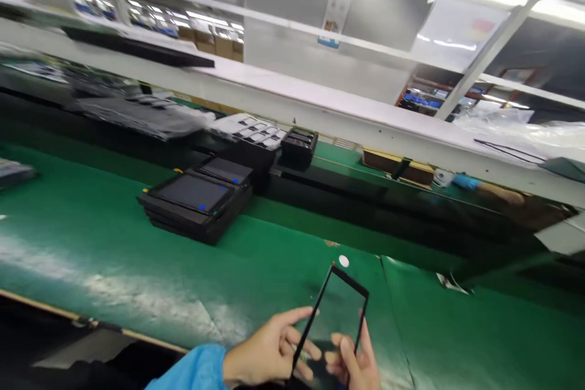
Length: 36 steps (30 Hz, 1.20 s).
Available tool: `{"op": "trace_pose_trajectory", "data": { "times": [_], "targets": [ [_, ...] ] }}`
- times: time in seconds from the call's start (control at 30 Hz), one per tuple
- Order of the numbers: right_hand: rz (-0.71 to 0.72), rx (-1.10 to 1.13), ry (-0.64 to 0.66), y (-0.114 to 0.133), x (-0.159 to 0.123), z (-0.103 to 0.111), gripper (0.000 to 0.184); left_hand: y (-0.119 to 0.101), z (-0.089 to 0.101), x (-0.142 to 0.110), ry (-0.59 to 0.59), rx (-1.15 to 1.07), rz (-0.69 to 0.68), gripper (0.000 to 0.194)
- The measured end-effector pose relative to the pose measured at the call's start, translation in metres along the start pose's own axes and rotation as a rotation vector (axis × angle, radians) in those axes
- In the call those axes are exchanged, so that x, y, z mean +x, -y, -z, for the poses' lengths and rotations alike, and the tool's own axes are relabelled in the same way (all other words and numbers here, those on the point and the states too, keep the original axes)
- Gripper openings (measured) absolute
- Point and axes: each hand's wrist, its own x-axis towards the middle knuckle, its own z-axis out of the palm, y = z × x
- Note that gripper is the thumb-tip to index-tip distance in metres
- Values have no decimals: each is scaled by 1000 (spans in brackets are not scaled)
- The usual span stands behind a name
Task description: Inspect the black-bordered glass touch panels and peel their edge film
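Note:
A clear glass screen panel [362, 291] with a black border is held up, tilted, above the green bench near the lower middle. My left hand [269, 350] grips its left edge; some of the fingers show through the glass. On the lower right edge, my right hand [359, 368] is closed, with its thumb over the front of the panel. The bottom end of the panel falls near the frame's lower edge and is partly hidden by my hands. Just beyond the panel's top, a white round sticker [344, 261] lies on the bench.
Left of the panel, black trays [194, 228] are stacked on the green mat [114, 244], with dark screens in the top one. A dark belt strip [365, 195] runs behind. Farther back are white trays [249, 128], a small black box [299, 145] and another person's arm [500, 193].

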Motion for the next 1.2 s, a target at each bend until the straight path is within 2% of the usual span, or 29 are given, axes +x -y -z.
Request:
{"op": "trace_pose_trajectory", "data": {
  "times": [0.13, 0.27, 0.4, 0.5, 0.63, 0.73, 0.8, 0.9, 1.07, 1.2],
  "targets": [
    [29, 39, 24, 11, -10, -1, 113, -28, -8, 0, -9, -17, -22, 86],
    [25, 29, 47, 19, -19, -6, 116, -52, -12, 5, -34, -35, -29, 71],
    [1, 21, 96, 18, -30, -6, 114, -72, -19, 12, -103, -32, -55, 73],
    [-2, 15, 113, 15, -37, -4, 114, -82, -22, 15, -158, 3, -17, 67],
    [-2, 25, 111, 16, -38, -3, 114, -81, -25, 10, -193, -10, 33, 68],
    [7, 90, 18, 20, -33, -6, 114, -69, -27, 0, -185, -72, 27, 65],
    [17, 137, -43, 23, -29, -9, 107, -59, -29, -8, -195, -106, 12, 61],
    [10, 196, -78, 23, -29, -13, 91, -53, -31, -15, -275, -117, -5, 57],
    [-65, 314, -127, 21, -41, -13, 60, -69, -38, -18, -385, -150, -34, 55],
    [-138, 339, -96, 24, -52, -15, 63, -83, -48, -26, -379, -269, -42, 51]
  ]
}}
